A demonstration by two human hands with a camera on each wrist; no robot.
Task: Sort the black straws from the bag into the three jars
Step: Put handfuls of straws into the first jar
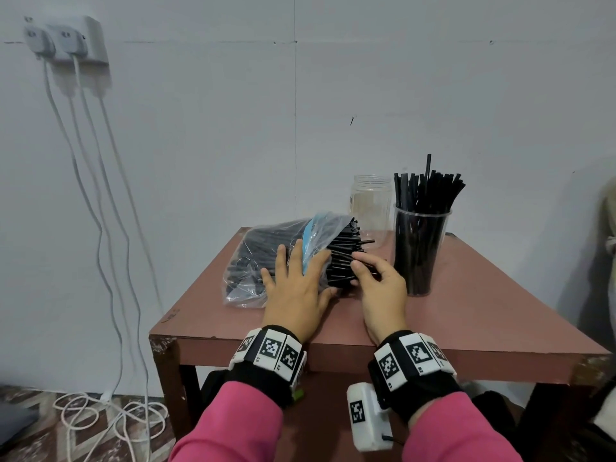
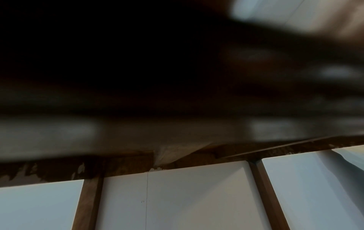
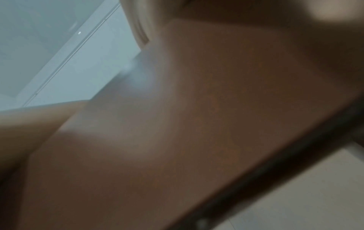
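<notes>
Only the head view is any use here. The left wrist camera is mostly dark blur, with just the table's (image 2: 126,165) worn brown edge and its legs against a pale wall, and the right wrist one shows a blurry stretch of brown tabletop and nothing of the straws.

From the head you get the clear plastic bag (image 1: 266,258) lying on its side on the reddish-brown table (image 1: 466,311), stuffed with thin black straws (image 1: 343,261) whose ends poke out of the open mouth on the right. The left hand (image 1: 296,288) lies flat on the bag, fingers spread and straight. The right hand (image 1: 380,288) is at the bag's mouth, fingertips pinching straw ends.

The clear cup (image 1: 420,251) just right of the hand is packed with upright straws, and an empty jar (image 1: 371,205) stands behind it. The jar's label is too small to read, and the wristbands carry square black-and-white markers.
</notes>
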